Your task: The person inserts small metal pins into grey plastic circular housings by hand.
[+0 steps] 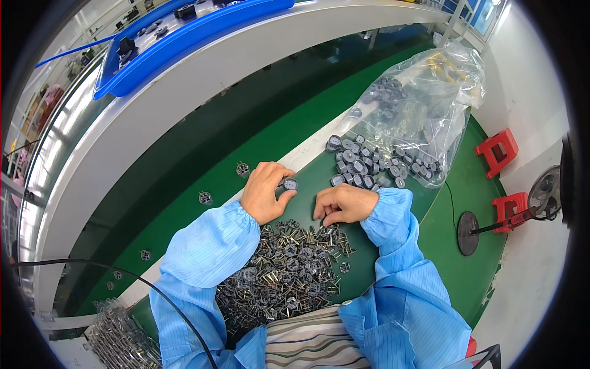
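My left hand (264,194) pinches a small grey rounded plastic housing (291,184) between thumb and fingers, its open side facing up. To the right, my right hand (347,203) has its fingers curled together just above the edge of a heap of small dark parts with metal pins (286,264). Whatever those fingers hold, if anything, is hidden. The heap lies between my forearms on the green worktop (362,258). Beyond my right hand lies a pile of similar grey housings (359,163), spilling from a clear plastic bag (430,92).
Left of the worktop's white edge runs a green belt (184,166) with several pinned parts on it. A blue tray (196,43) rests on the far ledge. Red stools (496,152) and a fan (544,190) stand on the right. A black cable (123,263) crosses my left sleeve.
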Tool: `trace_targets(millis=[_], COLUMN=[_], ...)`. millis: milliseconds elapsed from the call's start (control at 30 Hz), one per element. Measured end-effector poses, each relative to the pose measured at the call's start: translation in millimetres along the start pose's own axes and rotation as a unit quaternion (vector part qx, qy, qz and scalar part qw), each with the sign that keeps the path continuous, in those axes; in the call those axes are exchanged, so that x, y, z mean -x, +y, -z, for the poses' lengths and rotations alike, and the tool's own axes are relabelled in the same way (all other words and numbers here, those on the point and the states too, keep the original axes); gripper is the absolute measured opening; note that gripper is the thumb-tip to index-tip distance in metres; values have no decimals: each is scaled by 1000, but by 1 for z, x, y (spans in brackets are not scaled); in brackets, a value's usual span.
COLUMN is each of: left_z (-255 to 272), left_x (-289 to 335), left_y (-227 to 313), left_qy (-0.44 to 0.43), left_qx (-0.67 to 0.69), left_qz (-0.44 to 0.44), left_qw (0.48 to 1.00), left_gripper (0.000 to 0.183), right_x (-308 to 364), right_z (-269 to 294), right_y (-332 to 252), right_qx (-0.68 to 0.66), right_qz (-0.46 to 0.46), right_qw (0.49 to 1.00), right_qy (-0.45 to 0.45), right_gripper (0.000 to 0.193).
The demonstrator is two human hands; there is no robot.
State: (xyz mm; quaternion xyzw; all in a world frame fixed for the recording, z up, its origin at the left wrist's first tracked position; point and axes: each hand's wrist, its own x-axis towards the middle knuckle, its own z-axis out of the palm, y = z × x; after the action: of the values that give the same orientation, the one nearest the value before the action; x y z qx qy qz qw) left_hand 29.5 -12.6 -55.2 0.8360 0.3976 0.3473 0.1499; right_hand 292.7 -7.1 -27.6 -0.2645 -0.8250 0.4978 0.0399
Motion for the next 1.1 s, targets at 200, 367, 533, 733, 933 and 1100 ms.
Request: trace_targets(millis=[200, 367, 533, 733, 933, 1100], left_z=[-11, -11, -9, -12, -13, -18], left_x=[8, 4, 5, 5, 6, 7], left_y=[9, 13, 5, 3, 1, -3], left_qy=[-82, -65, -107, -88, -91, -77], left_qx=[124, 109, 71, 77, 69, 90], left_qz=[-17, -8, -10, -16, -14, -17], left_qw=[989, 992, 992, 993, 993, 993], left_gripper=[43, 42, 39, 39, 38, 37], right_x=[4, -11, -14, -26, -28, -31], right_z=[-1, -12, -15, -28, -33, -38], right_y=[8, 1, 2, 2, -13, -10], right_qx=[2, 103, 165, 146, 292, 281], right_qz=[6, -4, -7, 69, 106, 89], right_qw=[994, 943, 923, 929, 885, 887], right_qy=[109, 316, 346, 333, 346, 355], right_gripper=[21, 13, 12, 14, 18, 19])
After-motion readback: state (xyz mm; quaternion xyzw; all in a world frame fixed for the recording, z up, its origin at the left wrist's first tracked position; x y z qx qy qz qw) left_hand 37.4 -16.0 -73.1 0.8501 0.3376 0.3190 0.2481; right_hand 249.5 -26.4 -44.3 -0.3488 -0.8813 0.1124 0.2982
